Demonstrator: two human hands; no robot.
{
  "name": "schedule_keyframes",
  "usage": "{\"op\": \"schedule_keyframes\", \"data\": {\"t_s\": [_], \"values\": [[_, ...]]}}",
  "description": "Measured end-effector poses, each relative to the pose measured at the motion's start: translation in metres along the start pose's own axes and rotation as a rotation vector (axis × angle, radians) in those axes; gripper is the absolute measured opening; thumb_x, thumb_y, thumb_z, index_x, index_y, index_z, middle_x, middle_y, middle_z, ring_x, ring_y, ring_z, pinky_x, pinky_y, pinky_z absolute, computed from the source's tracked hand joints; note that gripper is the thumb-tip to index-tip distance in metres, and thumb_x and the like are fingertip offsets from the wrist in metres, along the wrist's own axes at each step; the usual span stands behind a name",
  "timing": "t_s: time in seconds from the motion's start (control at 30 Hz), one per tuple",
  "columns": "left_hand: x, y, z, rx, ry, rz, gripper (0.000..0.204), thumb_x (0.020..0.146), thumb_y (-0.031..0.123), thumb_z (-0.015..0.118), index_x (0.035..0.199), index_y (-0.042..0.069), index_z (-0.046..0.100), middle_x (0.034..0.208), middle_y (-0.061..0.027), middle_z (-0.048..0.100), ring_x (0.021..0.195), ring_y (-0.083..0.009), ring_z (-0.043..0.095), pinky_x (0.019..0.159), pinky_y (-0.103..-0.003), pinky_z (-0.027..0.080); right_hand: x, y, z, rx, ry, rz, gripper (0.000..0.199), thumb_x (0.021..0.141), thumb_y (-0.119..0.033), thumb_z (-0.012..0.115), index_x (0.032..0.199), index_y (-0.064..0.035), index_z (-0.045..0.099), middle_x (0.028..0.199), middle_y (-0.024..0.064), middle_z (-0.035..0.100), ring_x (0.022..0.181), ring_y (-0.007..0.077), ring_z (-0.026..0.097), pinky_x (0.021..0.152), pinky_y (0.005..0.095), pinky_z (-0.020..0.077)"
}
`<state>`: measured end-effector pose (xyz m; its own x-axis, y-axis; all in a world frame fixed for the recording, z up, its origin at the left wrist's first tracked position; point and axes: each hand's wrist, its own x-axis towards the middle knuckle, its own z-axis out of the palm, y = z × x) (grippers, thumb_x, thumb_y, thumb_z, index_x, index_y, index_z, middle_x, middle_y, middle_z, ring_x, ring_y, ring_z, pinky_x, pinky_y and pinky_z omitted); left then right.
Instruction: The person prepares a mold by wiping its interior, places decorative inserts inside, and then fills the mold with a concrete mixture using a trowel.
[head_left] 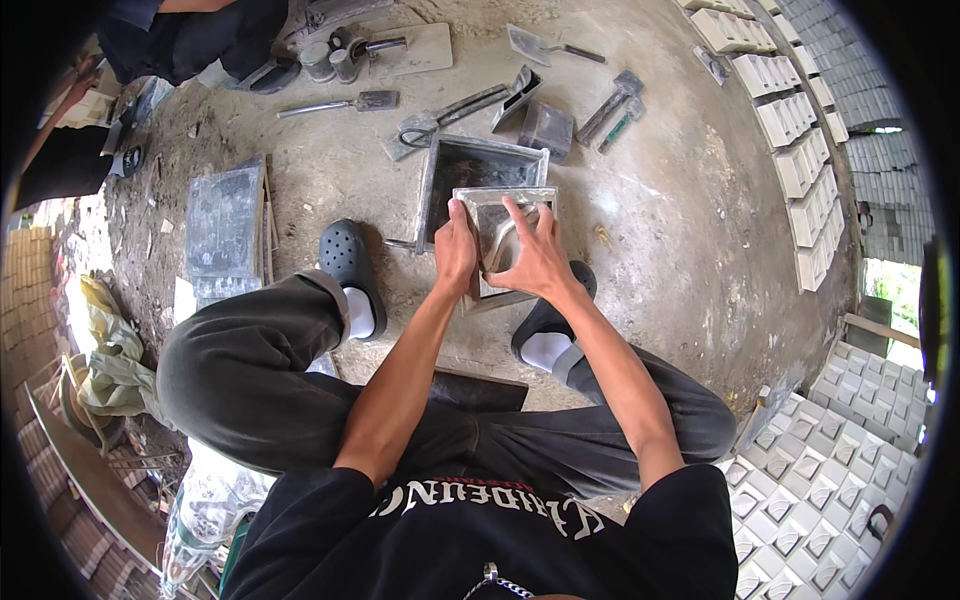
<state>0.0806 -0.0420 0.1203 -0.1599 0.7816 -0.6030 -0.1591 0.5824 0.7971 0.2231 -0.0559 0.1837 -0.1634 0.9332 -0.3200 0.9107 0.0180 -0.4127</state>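
Between my feet I hold a rectangular grey mould (490, 213) with a raised rim and a curved shape inside. My left hand (456, 252) grips its left side, thumb up along the edge. Across its upper face spreads my right hand (540, 256), thumb and fingertips pressing on the inner shape; the palm hides part of it. The mould overlaps the near right corner of a larger dark open box (433, 180) on the floor. Just beyond that box are a dark block-shaped container (547, 130) and a long-handled metal tool (460, 110).
Trowels (377, 100) and a green-handled tool (620, 124) lie farther off. Left is a flat grey board (224, 222). Rows of pale cast blocks (800, 165) line the right, with stacked patterned blocks (800, 490) at lower right. Another person's legs (205, 45) are at upper left.
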Motion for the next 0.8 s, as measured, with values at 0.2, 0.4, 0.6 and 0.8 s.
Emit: {"op": "schedule_keyframes", "data": {"t_s": [0.2, 0.4, 0.6, 0.8], "values": [[0.037, 0.023, -0.009, 0.167, 0.043, 0.003, 0.087, 0.098, 0.065, 0.022, 0.102, -0.011, 0.065, 0.092, -0.0255, 0.066, 0.09, -0.0349, 0.062, 0.084, -0.043, 0.044, 0.027, -0.004, 0.001, 0.039, 0.09, 0.013, 0.121, 0.052, -0.043, 0.088, 0.152, -0.0228, 0.022, 0.141, 0.0357, 0.023, 0.129, 0.0549, 0.03, 0.106, 0.0561, 0.0359], [0.089, 0.004, -0.073, 0.171, 0.219, 0.124, 0.055, 0.097, 0.045, 0.045, 0.112, -0.005, 0.065, 0.106, -0.0225, 0.068, 0.1, -0.0306, 0.065, 0.088, -0.039, 0.047, 0.067, -0.028, -0.005, -0.074, 0.041, -0.022, 0.119, 0.051, -0.043, 0.087, 0.151, -0.0215, 0.027, 0.134, 0.0314, 0.03, 0.123, 0.0546, 0.035, 0.096, 0.0565, 0.0447], [0.084, -0.016, -0.067, 0.164, 0.032, 0.051, 0.04, 0.098, 0.026, 0.054, 0.127, -0.001, 0.059, 0.117, -0.0134, 0.066, 0.11, -0.0199, 0.059, 0.095, -0.031, 0.043, 0.09, -0.023, 0.015, -0.06, 0.007, 0.142, 0.119, 0.053, -0.049, 0.086, 0.152, -0.0218, 0.025, 0.13, 0.0282, 0.033, 0.12, 0.0508, 0.039, 0.092, 0.0544, 0.048], [0.09, -0.028, -0.07, -0.002, -0.042, -0.012, 0.036, 0.097, 0.019, 0.055, 0.128, 0.001, 0.06, 0.117, -0.0097, 0.066, 0.103, -0.0153, 0.061, 0.088, -0.028, 0.046, 0.101, -0.029, 0.025, -0.068, -0.001, 0.208, 0.12, 0.051, -0.049, 0.086, 0.151, -0.0174, 0.028, 0.133, 0.0291, 0.034, 0.122, 0.0498, 0.04, 0.091, 0.0497, 0.0507]]}}
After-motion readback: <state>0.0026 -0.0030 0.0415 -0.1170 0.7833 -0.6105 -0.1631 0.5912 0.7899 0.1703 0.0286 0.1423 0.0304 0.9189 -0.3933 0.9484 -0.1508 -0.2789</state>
